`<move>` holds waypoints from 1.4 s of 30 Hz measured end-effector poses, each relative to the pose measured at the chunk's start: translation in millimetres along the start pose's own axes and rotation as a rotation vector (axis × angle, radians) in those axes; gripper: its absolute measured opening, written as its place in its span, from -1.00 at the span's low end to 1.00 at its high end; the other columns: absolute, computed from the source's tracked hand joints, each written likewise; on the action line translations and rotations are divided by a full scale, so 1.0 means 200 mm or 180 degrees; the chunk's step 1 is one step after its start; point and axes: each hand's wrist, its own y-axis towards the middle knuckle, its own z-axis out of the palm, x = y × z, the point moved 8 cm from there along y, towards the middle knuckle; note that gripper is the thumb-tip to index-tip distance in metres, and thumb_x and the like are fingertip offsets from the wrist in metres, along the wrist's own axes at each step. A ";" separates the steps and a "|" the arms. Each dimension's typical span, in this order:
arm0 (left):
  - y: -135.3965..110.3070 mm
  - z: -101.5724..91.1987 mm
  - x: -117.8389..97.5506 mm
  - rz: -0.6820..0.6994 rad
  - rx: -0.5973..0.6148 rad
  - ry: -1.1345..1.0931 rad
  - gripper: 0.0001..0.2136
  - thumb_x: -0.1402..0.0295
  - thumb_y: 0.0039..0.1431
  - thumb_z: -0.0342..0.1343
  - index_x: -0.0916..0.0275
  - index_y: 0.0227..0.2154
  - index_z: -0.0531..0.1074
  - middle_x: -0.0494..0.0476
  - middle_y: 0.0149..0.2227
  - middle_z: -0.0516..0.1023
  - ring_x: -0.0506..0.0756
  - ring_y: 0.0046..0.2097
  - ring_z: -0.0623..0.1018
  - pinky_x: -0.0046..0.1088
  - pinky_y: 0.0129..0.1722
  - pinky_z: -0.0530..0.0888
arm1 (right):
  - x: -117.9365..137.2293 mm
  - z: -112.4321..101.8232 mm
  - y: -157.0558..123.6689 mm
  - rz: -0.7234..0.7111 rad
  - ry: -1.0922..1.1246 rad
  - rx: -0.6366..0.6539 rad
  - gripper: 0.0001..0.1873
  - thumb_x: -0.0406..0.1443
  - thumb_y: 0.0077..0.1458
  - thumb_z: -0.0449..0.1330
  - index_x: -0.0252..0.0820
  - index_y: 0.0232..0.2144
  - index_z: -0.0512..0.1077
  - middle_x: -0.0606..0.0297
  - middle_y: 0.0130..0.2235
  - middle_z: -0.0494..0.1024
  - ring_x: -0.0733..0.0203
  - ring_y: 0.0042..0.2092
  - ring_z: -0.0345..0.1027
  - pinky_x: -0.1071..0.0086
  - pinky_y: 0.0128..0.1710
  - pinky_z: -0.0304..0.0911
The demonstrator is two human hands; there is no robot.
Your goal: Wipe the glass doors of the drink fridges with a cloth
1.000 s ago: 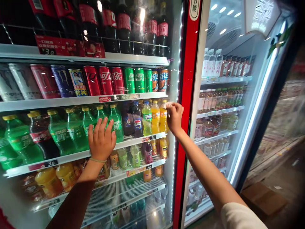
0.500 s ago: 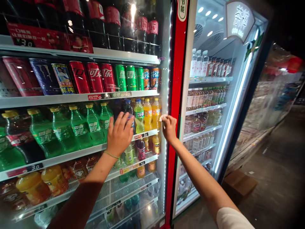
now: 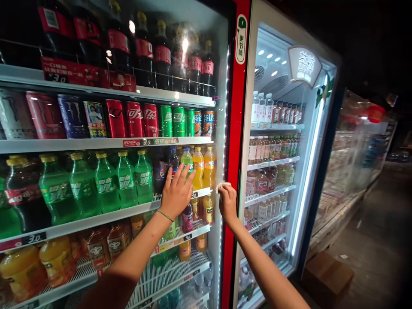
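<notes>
My left hand (image 3: pixel 176 193) is spread with fingers stretched out, palm toward the glass door of a drinks fridge. It hides part of a yellow-green bottle (image 3: pixel 186 156) and a dark bottle behind the glass. Whether the palm touches the glass I cannot tell. Closed fingers of my right hand (image 3: pixel 228 204) pinch a small crumpled white cloth (image 3: pixel 222 187), perhaps a tissue, close to the door's right side by the red frame (image 3: pixel 234 124). Orange soda bottles (image 3: pixel 209 165) stand behind the glass just left of the cloth.
Green soda bottles (image 3: pixel 107 180) and a row of cans (image 3: pixel 115 118) fill the shelves at left. Cola bottles (image 3: pixel 162 51) stand on top. To the right is a second lit fridge (image 3: pixel 257 56); a cardboard box (image 3: pixel 327 274) sits on the floor beside it.
The view has tilted, so the fridge sits lower in the picture. Across the door, my left hand has shifted right over the yellow-green bottle. My right hand has moved down with the cloth.
</notes>
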 end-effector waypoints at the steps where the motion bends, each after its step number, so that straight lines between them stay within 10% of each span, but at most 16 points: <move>1: 0.03 -0.01 0.00 -0.0029 -0.0016 0.0024 -0.51 0.37 0.35 0.07 0.13 0.33 0.34 0.23 0.40 0.30 0.27 0.46 0.22 0.07 0.50 -0.07 | -0.01 0.00 0.11 -0.0041 0.0050 0.0046 -0.61 -0.40 0.32 -0.01 -0.06 0.07 0.47 0.10 0.10 0.48 -0.05 0.16 0.34 -0.06 0.14 0.37; 7: 0.05 -0.02 0.01 -0.0242 -0.0048 0.0180 -0.51 0.30 0.33 0.13 0.08 0.31 0.36 0.19 0.41 0.28 0.31 0.45 0.23 0.14 0.49 -0.07 | 0.08 0.03 0.87 -0.0057 0.0326 -0.0341 -0.63 -0.39 0.35 -0.04 -0.16 0.08 0.44 0.01 0.17 0.44 -0.01 0.29 0.22 -0.04 0.30 0.24; 13: -0.06 -0.08 0.11 -0.0338 -0.0147 0.0388 -0.50 0.31 0.34 0.12 0.12 0.33 0.33 0.25 0.39 0.32 0.34 0.43 0.26 0.16 0.47 0.01 | 0.36 0.17 0.75 -0.0757 0.0522 -0.0172 -0.60 -0.43 0.36 -0.02 -0.05 0.12 0.41 0.09 0.17 0.47 0.06 0.32 0.24 0.05 0.32 0.26; 19: -0.08 -0.22 0.27 -0.0428 -0.0275 0.0579 -0.50 0.31 0.35 0.13 0.13 0.33 0.32 0.25 0.37 0.34 0.34 0.43 0.26 0.16 0.47 0.02 | 0.01 0.03 0.74 0.0203 0.0450 -0.0614 -0.53 -0.51 0.18 -0.03 -0.15 0.07 0.42 0.01 0.17 0.42 0.04 0.31 0.24 -0.04 0.34 0.18; 22: -0.13 -0.30 0.38 -0.0493 -0.0311 0.0646 -0.50 0.30 0.34 0.14 0.14 0.32 0.33 0.29 0.37 0.35 0.36 0.43 0.25 0.19 0.46 0.04 | 0.03 0.05 0.75 0.0432 0.0533 -0.0778 -0.51 -0.51 0.12 -0.02 -0.17 0.06 0.41 -0.01 0.16 0.42 0.04 0.31 0.24 -0.07 0.35 0.15; 31: -0.33 -0.56 0.74 -0.0511 -0.0301 0.0850 -0.50 0.23 0.33 0.17 0.09 0.31 0.35 0.27 0.35 0.37 0.35 0.42 0.27 0.18 0.45 0.05 | 0.93 0.35 0.77 -0.0247 0.0833 -0.0556 -0.41 -0.54 0.15 -0.02 -0.08 0.18 0.34 0.06 0.23 0.40 0.03 0.40 0.14 -0.13 0.38 0.18; 42: -0.70 -1.17 1.41 -0.0806 -0.0222 0.1227 -0.50 0.28 0.36 0.12 0.18 0.33 0.32 0.34 0.37 0.34 0.33 0.44 0.23 0.11 0.43 0.15 | 2.15 0.69 0.80 -0.0931 0.1341 -0.0433 -0.69 -0.44 0.39 0.03 -0.14 0.07 0.44 0.07 0.19 0.51 0.00 0.42 0.16 -0.03 0.38 0.26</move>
